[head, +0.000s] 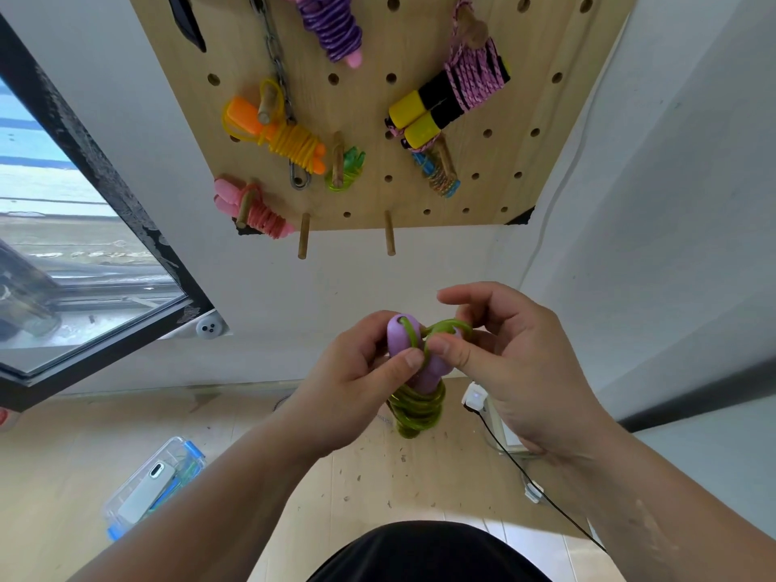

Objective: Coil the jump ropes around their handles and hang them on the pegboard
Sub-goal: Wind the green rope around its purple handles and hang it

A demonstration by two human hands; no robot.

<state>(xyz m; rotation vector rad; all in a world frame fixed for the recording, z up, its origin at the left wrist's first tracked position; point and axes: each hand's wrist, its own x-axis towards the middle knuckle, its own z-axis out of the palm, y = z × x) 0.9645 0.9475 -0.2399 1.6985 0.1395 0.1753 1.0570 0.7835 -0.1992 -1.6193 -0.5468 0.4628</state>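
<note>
A jump rope with lilac handles [404, 342] and a green cord [420, 407] coiled round their lower part is held in front of me, below the pegboard [495, 161]. My left hand [357, 380] grips the handles, thumb pressed on the cord. My right hand [512, 359] pinches a green loop [447, 327] of the cord beside the handle tops. Several coiled ropes hang on the board: a purple one [334, 27], an orange and yellow one [277, 134], a pink one [252, 207], and one with yellow and black handles [445, 102].
Two bare wooden pegs [304, 236] [390, 233] stick out at the board's lower edge. A window [84, 254] is on the left. On the floor lie a clear box with blue clips [153, 489], a white charger [474, 399] and a black cable [541, 489].
</note>
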